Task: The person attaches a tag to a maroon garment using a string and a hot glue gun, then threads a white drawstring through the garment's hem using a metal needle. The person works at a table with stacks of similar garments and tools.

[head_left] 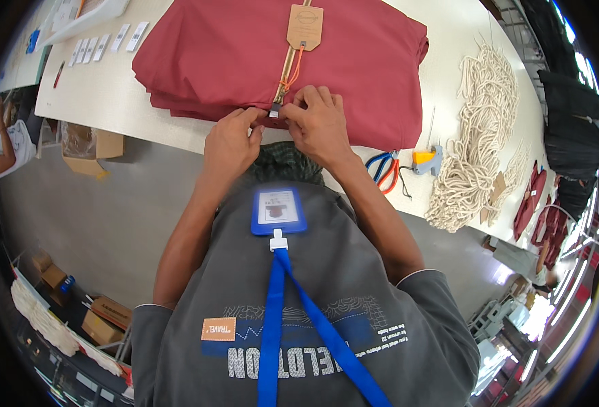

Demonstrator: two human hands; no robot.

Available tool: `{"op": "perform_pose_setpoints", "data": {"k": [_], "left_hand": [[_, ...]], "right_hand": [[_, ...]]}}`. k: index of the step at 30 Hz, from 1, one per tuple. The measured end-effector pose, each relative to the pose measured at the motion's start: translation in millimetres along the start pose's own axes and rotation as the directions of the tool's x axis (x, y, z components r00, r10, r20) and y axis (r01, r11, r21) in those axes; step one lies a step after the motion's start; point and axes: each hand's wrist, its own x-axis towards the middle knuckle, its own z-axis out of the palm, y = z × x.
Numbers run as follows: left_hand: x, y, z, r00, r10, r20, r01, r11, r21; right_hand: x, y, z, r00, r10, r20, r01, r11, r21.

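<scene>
A folded maroon garment (367, 74) lies on the white table (96, 88) in front of me, its brass-coloured zipper (288, 68) running toward me. A brown card tag (305, 28) hangs on the zipper by an orange cord (297, 68). At the zipper's near end sits a small dark-and-white piece (275, 110), partly hidden by fingers. My left hand (233, 141) is closed, pinching the near edge just left of it. On the other side, my right hand (317, 127) pinches the same edge, with thumb and forefinger pressed close to the small piece.
Right of the garment lie blue-and-red-handled pliers (385, 171) and a grey-and-yellow tagging gun (429, 161). Beyond them is a heap of cream cords (482, 129). Several white labels (102, 47) lie at far left. A cardboard box (85, 163) stands below; another person (7, 149) is at left.
</scene>
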Motion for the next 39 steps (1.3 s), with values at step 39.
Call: {"op": "perform_pose_setpoints", "data": {"k": [39], "left_hand": [[78.4,39.5,-28.7,0.887,-0.374,0.271,0.462,0.733,-0.500]], "right_hand": [[21.5,-5.0,16.9,0.880,0.376,-0.291,-0.182,0.832,0.524]]}}
